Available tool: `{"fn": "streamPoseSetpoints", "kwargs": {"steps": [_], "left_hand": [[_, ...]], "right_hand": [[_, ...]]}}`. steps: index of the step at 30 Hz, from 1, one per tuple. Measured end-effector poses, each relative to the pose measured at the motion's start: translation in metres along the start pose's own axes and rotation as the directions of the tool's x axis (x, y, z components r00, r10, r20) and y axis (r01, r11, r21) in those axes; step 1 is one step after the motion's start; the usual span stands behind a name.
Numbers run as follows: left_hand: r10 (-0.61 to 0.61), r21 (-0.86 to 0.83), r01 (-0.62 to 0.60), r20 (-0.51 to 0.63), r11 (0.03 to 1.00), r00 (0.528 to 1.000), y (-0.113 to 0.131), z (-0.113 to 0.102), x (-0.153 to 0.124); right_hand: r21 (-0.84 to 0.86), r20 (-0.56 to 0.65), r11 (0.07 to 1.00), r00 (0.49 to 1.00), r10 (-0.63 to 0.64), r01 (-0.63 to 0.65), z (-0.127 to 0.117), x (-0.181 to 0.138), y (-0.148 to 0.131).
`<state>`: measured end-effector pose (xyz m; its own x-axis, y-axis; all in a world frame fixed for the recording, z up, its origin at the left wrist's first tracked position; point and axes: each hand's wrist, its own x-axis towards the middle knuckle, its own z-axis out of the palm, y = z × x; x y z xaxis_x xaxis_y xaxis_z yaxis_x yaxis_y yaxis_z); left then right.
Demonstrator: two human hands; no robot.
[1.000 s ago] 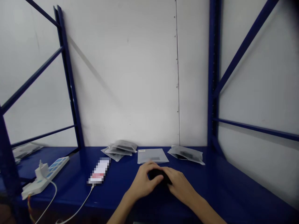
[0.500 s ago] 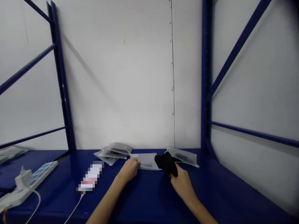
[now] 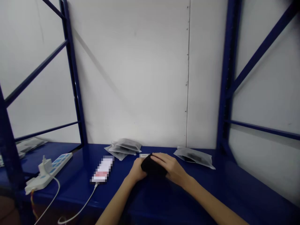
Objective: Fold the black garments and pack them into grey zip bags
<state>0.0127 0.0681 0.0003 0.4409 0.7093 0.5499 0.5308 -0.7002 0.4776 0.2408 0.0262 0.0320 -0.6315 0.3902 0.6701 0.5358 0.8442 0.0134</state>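
Note:
A folded black cloth (image 3: 153, 168) is between my two hands, just above the blue shelf surface. My left hand (image 3: 137, 170) is closed at its left edge, the fingertips hidden behind it. My right hand (image 3: 173, 169) grips it from the right, fingers laid over its top. Behind the cloth lies a frosted plastic bag, mostly hidden, with only its small white label (image 3: 143, 155) plainly showing. Farther right, another frosted bag (image 3: 194, 156) has something dark inside and a mouth that looks parted.
Several frosted bags (image 3: 125, 146) lie stacked at the back left. A phone (image 3: 103, 169), its screen blurred out, is on a white charging cable (image 3: 86, 203). At far left is a power strip (image 3: 50, 173) with a plugged-in adapter. Blue rack posts (image 3: 73, 72) flank the shelf.
My right hand has brought the black cloth left, in front of the middle bag. My left hand has moved from the bag's edge onto the cloth. The view has shifted left.

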Motion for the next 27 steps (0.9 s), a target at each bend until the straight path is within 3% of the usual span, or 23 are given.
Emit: {"fn": "streamPoseSetpoints", "kwargs": {"steps": [2, 4, 7, 11, 16, 18, 22, 27], "left_hand": [[-0.069, -0.030, 0.070, 0.024, 0.997, 0.997, -0.007, -0.003, 0.000], [-0.126, -0.035, 0.128, 0.056, 0.991, 0.990, -0.011, -0.007, 0.000], [-0.171, -0.083, 0.175, 0.060, 0.981, 0.983, -0.011, -0.010, 0.001], [-0.254, -0.186, 0.246, -0.023, 0.951, 0.967, -0.006, -0.009, 0.003], [-0.311, -0.185, 0.287, -0.122, 0.940, 0.942, -0.005, -0.008, 0.002], [-0.283, -0.177, 0.260, -0.115, 0.949, 0.952, -0.003, -0.008, 0.001], [-0.114, -0.100, 0.106, -0.079, 0.989, 0.990, 0.003, -0.008, -0.002], [-0.037, -0.055, 0.034, -0.055, 0.998, 0.998, 0.005, -0.009, -0.004]], "right_hand": [[-0.038, 0.145, 0.991, 0.982, -0.119, 0.125, 0.014, 0.004, 0.002], [-0.033, 0.226, 0.989, 0.965, -0.136, 0.147, 0.022, 0.003, 0.003], [0.029, 0.273, 0.995, 0.957, -0.102, 0.098, 0.022, -0.003, 0.001], [0.137, 0.291, 0.989, 0.952, -0.097, 0.058, 0.013, -0.006, -0.005], [0.225, 0.333, 0.973, 0.942, -0.038, -0.041, 0.013, -0.005, -0.010], [0.249, 0.313, 0.963, 0.949, 0.021, -0.104, 0.015, -0.005, -0.009], [0.269, 0.258, 0.947, 0.961, 0.103, -0.174, 0.019, -0.008, -0.003], [0.167, 0.244, 0.956, 0.950, 0.197, -0.241, 0.023, -0.013, 0.007]]}}
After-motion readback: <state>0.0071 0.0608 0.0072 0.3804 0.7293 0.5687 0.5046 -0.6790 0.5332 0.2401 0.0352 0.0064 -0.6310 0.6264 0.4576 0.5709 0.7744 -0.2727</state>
